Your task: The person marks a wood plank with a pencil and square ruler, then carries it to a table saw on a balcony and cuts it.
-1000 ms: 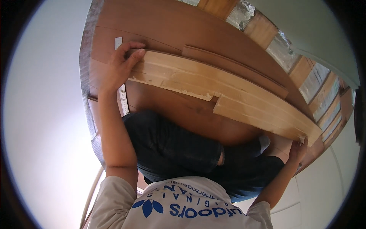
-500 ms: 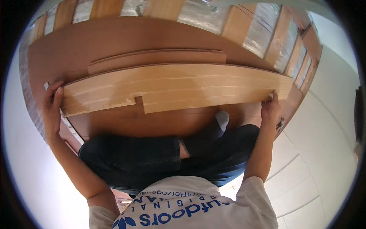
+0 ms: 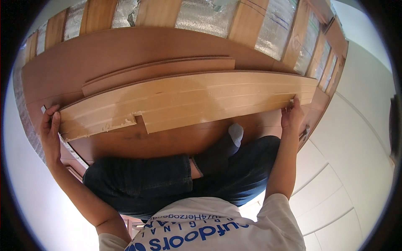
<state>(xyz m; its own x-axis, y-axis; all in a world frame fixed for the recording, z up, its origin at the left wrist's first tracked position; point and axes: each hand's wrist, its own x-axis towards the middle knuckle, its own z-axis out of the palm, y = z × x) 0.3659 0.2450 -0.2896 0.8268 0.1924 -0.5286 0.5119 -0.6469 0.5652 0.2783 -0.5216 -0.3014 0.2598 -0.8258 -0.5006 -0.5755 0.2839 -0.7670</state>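
A long pale wooden plank [image 3: 197, 96], with a notch in its lower edge and chipped patches near the left, spans across in front of me. My left hand [image 3: 50, 125] grips its left end, fingers bent at the edge. My right hand [image 3: 293, 115] grips the lower edge toward the right end, fingertips pressed to it. A shorter brown board [image 3: 159, 67] lies just beyond the plank on the brown wooden surface [image 3: 155, 42]. Beside my left hand a thin white-and-metal straight strip [image 3: 73, 152] is partly hidden.
Wooden slats [image 3: 240, 25] alternating with silver foil [image 3: 201, 16] line the far side. My bent legs [image 3: 134, 175] and socked foot [image 3: 234, 136] are below the plank. A pale panelled surface [image 3: 335, 167] is at the right, with a small dark object [image 3: 305, 134] near the board's edge.
The view has swung, so the plank now lies more horizontal and farther left, with more slats showing. Since half a second ago it sits slightly lower at the left. Both hands still hold it.
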